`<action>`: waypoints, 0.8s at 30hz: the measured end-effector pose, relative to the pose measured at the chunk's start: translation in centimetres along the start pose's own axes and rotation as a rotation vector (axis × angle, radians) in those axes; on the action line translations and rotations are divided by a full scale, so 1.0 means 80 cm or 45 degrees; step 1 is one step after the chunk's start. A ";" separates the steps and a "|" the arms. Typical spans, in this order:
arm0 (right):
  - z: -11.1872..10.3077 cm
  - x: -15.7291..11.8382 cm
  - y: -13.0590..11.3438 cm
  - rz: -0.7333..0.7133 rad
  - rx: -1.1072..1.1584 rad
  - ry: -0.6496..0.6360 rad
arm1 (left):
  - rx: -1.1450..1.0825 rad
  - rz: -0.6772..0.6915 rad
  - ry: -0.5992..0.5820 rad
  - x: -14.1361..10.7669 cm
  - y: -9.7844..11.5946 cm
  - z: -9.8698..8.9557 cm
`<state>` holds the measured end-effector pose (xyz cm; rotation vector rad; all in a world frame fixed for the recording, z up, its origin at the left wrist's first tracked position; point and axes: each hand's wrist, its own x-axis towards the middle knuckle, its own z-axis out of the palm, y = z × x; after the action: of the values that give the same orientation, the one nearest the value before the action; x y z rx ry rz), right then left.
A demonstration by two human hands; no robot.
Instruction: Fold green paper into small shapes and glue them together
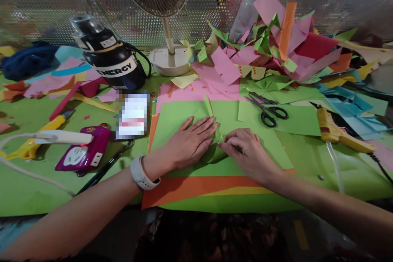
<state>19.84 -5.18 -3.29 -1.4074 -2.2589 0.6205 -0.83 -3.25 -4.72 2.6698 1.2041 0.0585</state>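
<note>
Under both hands lies a stack of coloured paper with a light green sheet on top. My left hand rests flat with its fingers stretched out over a folded piece of green paper. Close by on the right, my right hand has its fingers curled, thumb and fingertips pinching the edge of that folded green paper. The paper's lower part is partly hidden by the hands. Black-handled scissors lie beyond my right hand on the green sheets.
A yellow glue gun lies at the right. On the left are a phone, a purple power strip, a yellow cutter and a black bottle. A fan and a heap of paper scraps stand behind.
</note>
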 end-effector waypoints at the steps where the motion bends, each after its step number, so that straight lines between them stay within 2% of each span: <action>1: 0.000 0.001 -0.001 0.027 -0.026 -0.001 | -0.007 0.007 -0.009 0.000 -0.001 -0.001; 7: 0.004 0.003 -0.004 0.025 -0.121 0.089 | 0.040 0.023 0.074 -0.002 0.000 0.005; 13: 0.010 0.005 0.000 0.027 -0.185 0.117 | 0.076 0.009 0.063 -0.003 0.004 0.006; 20: -0.001 -0.002 0.003 -0.189 -0.033 0.136 | 0.072 -0.014 0.052 -0.002 0.006 0.005; 24: -0.003 -0.005 0.002 -0.134 -0.014 0.131 | 0.067 -0.019 0.059 -0.001 0.006 0.006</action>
<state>20.26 -5.46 -3.25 -1.2855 -2.2409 0.4913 -0.46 -3.74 -5.07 2.7180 1.2565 0.0880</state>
